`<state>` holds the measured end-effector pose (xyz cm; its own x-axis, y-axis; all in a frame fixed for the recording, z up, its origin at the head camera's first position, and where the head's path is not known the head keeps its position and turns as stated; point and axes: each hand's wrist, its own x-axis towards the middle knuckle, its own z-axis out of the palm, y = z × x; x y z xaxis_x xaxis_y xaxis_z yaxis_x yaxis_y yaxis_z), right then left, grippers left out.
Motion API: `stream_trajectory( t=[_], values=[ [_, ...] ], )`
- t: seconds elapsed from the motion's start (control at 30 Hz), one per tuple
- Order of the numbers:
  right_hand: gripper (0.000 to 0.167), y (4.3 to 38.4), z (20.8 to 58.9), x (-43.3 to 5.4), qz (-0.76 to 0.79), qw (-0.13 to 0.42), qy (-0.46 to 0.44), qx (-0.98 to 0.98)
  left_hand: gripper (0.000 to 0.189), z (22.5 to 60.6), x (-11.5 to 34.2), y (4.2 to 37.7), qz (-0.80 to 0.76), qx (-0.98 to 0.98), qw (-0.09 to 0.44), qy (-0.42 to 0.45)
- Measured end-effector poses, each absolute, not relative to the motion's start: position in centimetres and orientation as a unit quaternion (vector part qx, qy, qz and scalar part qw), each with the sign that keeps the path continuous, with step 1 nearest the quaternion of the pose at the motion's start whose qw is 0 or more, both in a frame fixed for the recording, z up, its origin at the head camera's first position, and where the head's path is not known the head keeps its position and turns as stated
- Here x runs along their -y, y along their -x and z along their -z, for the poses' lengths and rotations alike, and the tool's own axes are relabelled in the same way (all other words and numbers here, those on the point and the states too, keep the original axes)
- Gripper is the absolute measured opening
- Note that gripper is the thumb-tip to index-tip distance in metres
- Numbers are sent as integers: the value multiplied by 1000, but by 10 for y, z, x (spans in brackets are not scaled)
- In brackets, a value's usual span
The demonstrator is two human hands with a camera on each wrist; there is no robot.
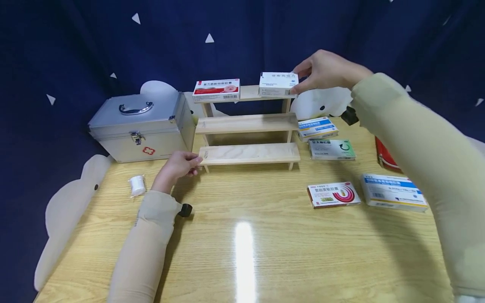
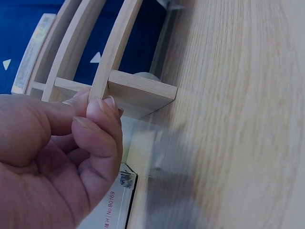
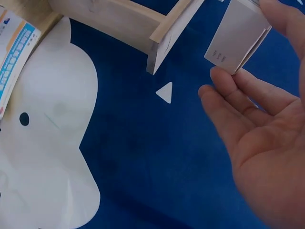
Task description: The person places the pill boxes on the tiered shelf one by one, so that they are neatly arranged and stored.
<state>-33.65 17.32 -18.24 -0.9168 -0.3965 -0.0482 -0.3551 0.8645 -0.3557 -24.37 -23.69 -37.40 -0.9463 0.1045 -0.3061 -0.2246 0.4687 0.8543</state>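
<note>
A three-step wooden rack (image 1: 248, 123) stands at the back of the table. My left hand (image 1: 179, 164) pinches the left end of its lowest step; in the left wrist view, the thumb and fingers (image 2: 97, 138) meet at that board's edge. My right hand (image 1: 326, 71) holds a white medicine box (image 1: 278, 84) by its right end, between thumb and fingers. In the head view this box overlaps the right part of the top step. The right wrist view shows the box's plain end (image 3: 236, 36) near the fingertips. A red-and-white medicine box (image 1: 216, 90) lies on the top step's left part.
Left of the rack stands a silver case (image 1: 140, 122) with a handle. A small white wrapped roll (image 1: 137, 185) lies before it. Right of the rack are a green-and-white box (image 1: 332, 150), a pink-patterned box (image 1: 334, 194), blue-and-white boxes (image 1: 394, 192) and a red item (image 1: 387, 158).
</note>
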Motion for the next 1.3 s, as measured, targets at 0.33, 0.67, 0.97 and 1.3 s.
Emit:
stream_trajectory(
  t=[0.33, 0.67, 0.97, 1.3],
  values=[
    [87, 368, 190, -166, 202, 103, 157, -961, 40, 378, 235, 244, -521, -838, 157, 32],
    [90, 381, 203, -162, 213, 137, 152, -956, 37, 378, 235, 241, -524, -836, 158, 36],
    [92, 385, 204, -155, 210, 156, 147, -954, 36, 379, 236, 239, -527, -835, 153, 34],
    [90, 385, 205, -155, 227, 163, 139, -950, 37, 378, 238, 239, -528, -834, 157, 32]
  ],
)
